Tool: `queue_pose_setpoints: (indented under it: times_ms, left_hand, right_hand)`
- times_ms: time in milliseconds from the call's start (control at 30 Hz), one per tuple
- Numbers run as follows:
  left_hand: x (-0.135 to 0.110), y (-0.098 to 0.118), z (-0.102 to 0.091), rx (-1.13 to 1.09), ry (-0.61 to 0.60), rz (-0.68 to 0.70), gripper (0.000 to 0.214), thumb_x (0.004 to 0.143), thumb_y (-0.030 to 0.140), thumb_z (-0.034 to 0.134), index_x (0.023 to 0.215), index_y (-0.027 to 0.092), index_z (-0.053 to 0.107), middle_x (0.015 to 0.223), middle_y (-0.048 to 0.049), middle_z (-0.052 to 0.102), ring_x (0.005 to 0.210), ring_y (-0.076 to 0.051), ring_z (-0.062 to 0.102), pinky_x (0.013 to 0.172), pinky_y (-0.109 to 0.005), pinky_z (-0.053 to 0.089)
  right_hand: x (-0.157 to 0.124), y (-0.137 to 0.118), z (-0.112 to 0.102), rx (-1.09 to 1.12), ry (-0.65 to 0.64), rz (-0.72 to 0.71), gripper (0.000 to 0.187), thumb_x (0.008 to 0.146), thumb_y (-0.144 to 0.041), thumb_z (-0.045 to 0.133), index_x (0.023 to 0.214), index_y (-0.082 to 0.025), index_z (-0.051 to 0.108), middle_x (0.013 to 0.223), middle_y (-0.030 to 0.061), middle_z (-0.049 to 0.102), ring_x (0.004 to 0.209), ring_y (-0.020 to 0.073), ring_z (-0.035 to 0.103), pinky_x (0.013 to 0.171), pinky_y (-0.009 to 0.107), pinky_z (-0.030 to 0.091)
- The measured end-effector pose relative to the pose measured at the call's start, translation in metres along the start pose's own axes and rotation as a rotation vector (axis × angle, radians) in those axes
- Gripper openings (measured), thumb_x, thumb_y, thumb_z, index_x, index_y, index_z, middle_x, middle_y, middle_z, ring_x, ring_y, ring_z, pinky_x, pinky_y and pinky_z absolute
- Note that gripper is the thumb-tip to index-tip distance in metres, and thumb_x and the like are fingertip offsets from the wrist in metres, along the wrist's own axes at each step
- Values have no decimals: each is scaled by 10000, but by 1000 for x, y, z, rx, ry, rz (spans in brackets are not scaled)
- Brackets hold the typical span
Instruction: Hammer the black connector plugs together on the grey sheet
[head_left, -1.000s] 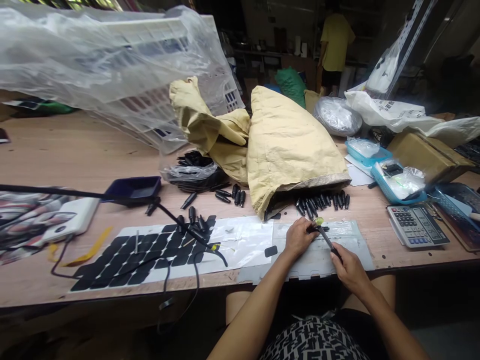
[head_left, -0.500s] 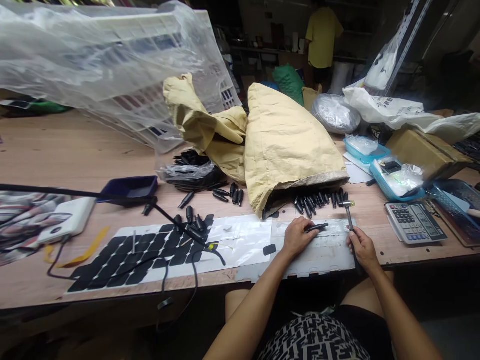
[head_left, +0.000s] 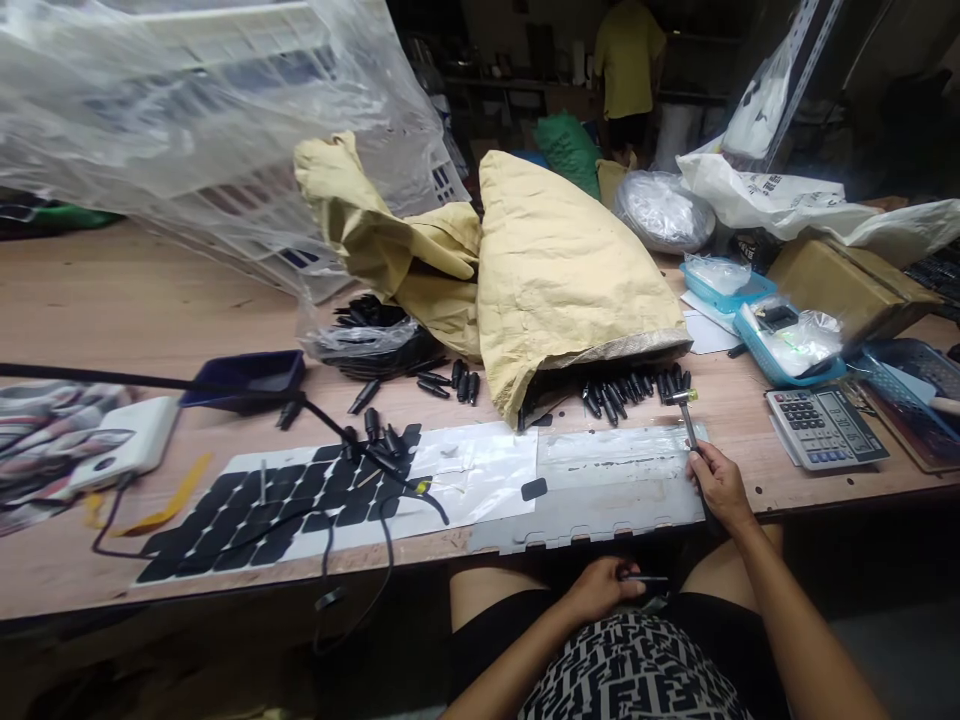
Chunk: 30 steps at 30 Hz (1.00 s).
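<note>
My right hand (head_left: 716, 484) is closed round the handle of a small hammer (head_left: 685, 412), whose head rests on the table near a row of black pen-like parts (head_left: 634, 387). Down at my lap, below the table edge, my left hand (head_left: 604, 590) is closed on a thin black pen-like part (head_left: 643, 578). A grey plastic-covered sheet (head_left: 600, 490) lies on the table between my hands. The black parts spill from the mouth of a tan paper sack (head_left: 559, 270).
A black cell panel with cables (head_left: 300, 500) lies at left beside a dark blue tray (head_left: 244, 375). A calculator (head_left: 823, 428), blue baskets (head_left: 787, 350) and a cardboard box (head_left: 847, 285) crowd the right. Clear plastic over a crate (head_left: 210, 130) fills the back left. A person in yellow (head_left: 628, 55) stands far behind.
My left hand has drawn back from the table sheet down to my lap with the black part. My right hand has swung the hammer out to the right, and it now rests there.
</note>
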<state>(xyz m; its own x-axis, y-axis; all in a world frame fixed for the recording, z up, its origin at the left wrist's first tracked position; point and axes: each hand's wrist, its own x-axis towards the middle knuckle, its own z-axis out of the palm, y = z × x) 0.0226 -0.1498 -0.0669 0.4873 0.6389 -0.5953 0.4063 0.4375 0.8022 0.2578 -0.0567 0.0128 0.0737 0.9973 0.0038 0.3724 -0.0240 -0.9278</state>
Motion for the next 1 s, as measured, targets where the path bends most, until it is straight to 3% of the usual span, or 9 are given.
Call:
queue_pose_setpoints:
  times_ms: [67, 267, 367, 500, 567, 633, 767, 867, 1000]
  left_hand:
    - [12, -10, -8, 110, 82, -106, 425, 769, 472, 680, 1109, 217, 699, 1117, -61, 705, 1078, -277, 627, 949, -366, 462]
    - [5, -4, -17, 463, 26, -206, 384, 816, 432, 619, 1161, 279, 694, 1208, -79, 689, 1211, -342, 581, 1037, -462, 416]
    - [-17, 22, -16, 466, 39, -11, 421, 785, 432, 649, 1163, 253, 693, 1142, -79, 710, 1096, -313, 640, 936, -409, 479]
    - [-39, 87, -34, 230, -48, 288, 325, 833, 453, 614, 1025, 217, 729, 855, -29, 728, 784, -207, 663, 700, -292, 488]
    - [-34, 118, -53, 135, 101, 365, 303, 863, 451, 576, 940, 200, 727, 827, -26, 716, 758, -184, 645, 670, -272, 473]
    - [-16, 140, -75, 127, 371, 368, 289, 874, 428, 552, 875, 185, 708, 808, -36, 706, 728, -179, 632, 644, -271, 464]
    - [33, 157, -109, 331, 870, 241, 232, 852, 388, 564, 841, 183, 672, 767, -61, 694, 736, -213, 635, 657, -296, 441]
    - [58, 160, -116, 492, 986, 97, 252, 819, 432, 593, 862, 197, 673, 827, -95, 716, 820, -275, 654, 686, -331, 432]
    - [62, 160, -113, 576, 971, -6, 274, 788, 461, 604, 822, 202, 687, 847, -129, 725, 847, -323, 660, 679, -355, 423]
  right_hand:
    - [-1, 0, 0, -34, -6, -10, 413, 913, -472, 528, 1160, -158, 633, 650, -17, 570, 487, 121, 481, 457, 221, 441]
    - [-4, -4, 0, -47, -12, -13, 417, 925, -459, 517, 1176, -145, 629, 661, -14, 567, 509, 123, 488, 473, 219, 439]
    - [-4, -5, 0, -57, -7, -10, 424, 922, -464, 517, 1176, -144, 632, 655, -11, 574, 503, 126, 490, 471, 223, 438]
    - [-4, -4, 1, -57, -7, -19, 418, 925, -465, 514, 1171, -150, 635, 652, -12, 580, 501, 128, 494, 476, 226, 440]
    - [-4, -3, 1, -56, -7, -24, 415, 925, -461, 520, 1175, -152, 637, 658, -9, 583, 518, 131, 505, 486, 225, 443]
    - [-4, -3, 1, -44, -2, -19, 420, 919, -464, 528, 1175, -149, 638, 659, -7, 584, 522, 133, 509, 484, 224, 444]
    - [-4, -1, 2, 14, 1, -7, 418, 919, -462, 525, 1169, -144, 633, 650, -15, 569, 499, 126, 489, 459, 222, 434]
    - [-4, 0, 2, 35, 5, -4, 410, 923, -452, 523, 1174, -146, 631, 650, -17, 569, 498, 122, 488, 457, 219, 436]
    - [-4, 2, 1, 32, 11, 1, 410, 923, -456, 528, 1170, -146, 633, 652, -15, 571, 511, 124, 501, 464, 219, 448]
